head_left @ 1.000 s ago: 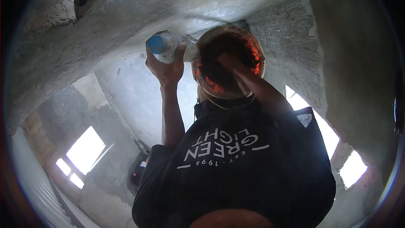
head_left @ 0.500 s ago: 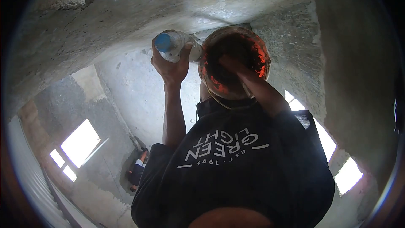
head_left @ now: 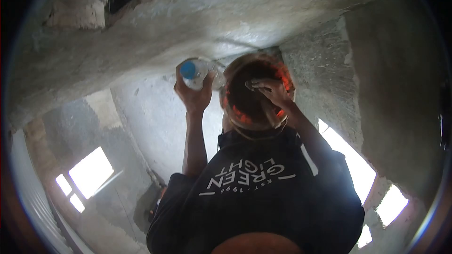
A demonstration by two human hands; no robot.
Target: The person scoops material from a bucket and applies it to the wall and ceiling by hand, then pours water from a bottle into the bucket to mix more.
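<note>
The left hand (head_left: 194, 95) was closed around a clear plastic bottle (head_left: 197, 73), held up just beside the orange bucket (head_left: 234, 111). The bottle's blue cap (head_left: 188, 69) faced the camera and its far end lay against the bucket's rim. The right hand (head_left: 270, 89) reached down inside the bucket, fingers curled over something pale and flat. It may have been a rag or a small tool, but the dim, warped view did not let me tell which. As I judged it, the step in hand was working the inner wall of the bucket with the right hand while the left kept the bottle ready at the rim. With the cap apparently on and pointing away from the bucket, the next move would call for getting the cap off and turning the mouth over the rim. That would probably need the right hand free, or a shift of grip. The bucket's inside showed orange only in patches, the rest coated dark, and whether anything lay at its bottom could not be seen. The bottle looked clear, its fill level unreadable. Below the arms hung the person's black printed shirt (head_left: 263, 216), with rough concrete wall (head_left: 197, 14) beyond and bright window openings (head_left: 92, 171) to the left.
</note>
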